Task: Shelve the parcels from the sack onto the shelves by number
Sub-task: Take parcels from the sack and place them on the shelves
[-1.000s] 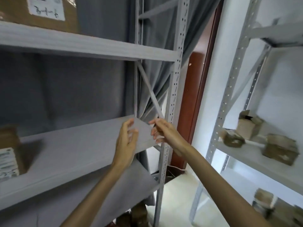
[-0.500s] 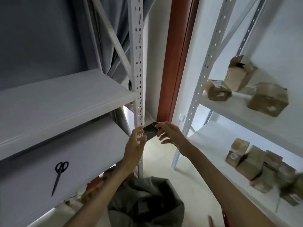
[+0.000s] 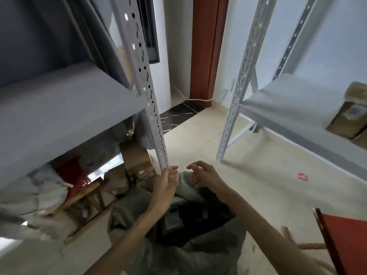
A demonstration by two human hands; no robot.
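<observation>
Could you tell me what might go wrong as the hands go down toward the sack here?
Two risks, as I judge them. The left hand is right beside the foot of the perforated shelf upright, so it could knock or scrape on the metal edge. The sack sits slumped with its mouth folded, and the dark parcels inside lie partly covered, so the open right hand may grab cloth along with a parcel, or lift one whose label cannot be read.

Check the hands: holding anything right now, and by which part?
Nothing held. Left hand and right hand both hang open with loose fingers above the sack; neither touches a parcel.
</observation>
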